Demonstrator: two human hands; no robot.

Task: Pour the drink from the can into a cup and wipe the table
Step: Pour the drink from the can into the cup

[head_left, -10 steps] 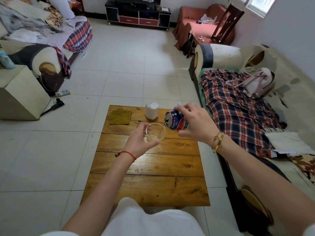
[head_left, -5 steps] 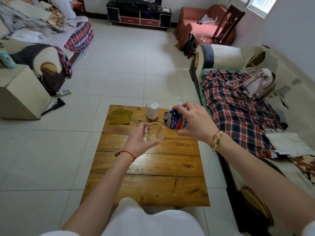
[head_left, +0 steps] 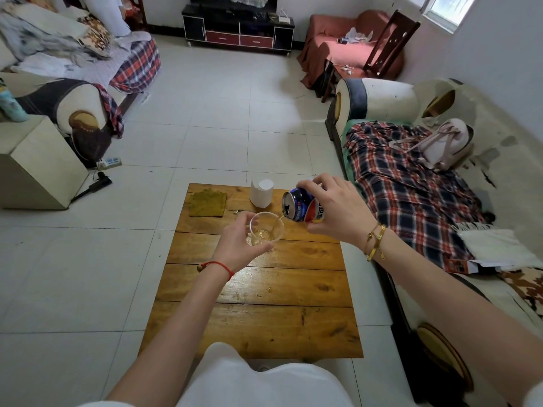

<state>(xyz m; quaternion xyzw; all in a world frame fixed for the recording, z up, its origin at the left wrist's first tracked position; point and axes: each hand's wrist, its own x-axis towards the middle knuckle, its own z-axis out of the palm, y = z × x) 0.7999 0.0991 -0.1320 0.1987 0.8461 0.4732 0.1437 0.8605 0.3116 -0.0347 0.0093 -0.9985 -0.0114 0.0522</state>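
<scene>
The clear cup [head_left: 266, 230] is gripped by the left hand [head_left: 238, 243], fingers wrapped round it, and held just above the table [head_left: 264, 324] toward its far half. The can [head_left: 302, 208] is clamped in the right hand [head_left: 338, 211], tipped on its side with the mouth at the cup's rim, and a thin pale stream is being poured in. A green cloth [head_left: 208, 203] is laid flat by the far left corner, and a white paper roll [head_left: 261, 193] is stood upright at the far edge.
</scene>
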